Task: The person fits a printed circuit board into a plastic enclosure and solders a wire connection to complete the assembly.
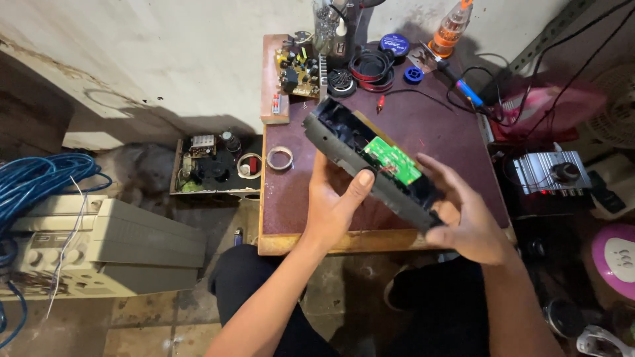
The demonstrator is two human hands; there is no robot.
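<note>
Single head-worn view, looking steeply down and forward from above the seated person's lap. Close range: desk (423, 125) fills centre, wall at far edge, floor clutter left and right, both hands near centre frame.

casing (344, 149): black plastic, matt — dusty
circuit board (391, 160): green, glossy
table (436, 132): maroon top, worn — wood edge
wall (165, 53): rough plaster
</note>
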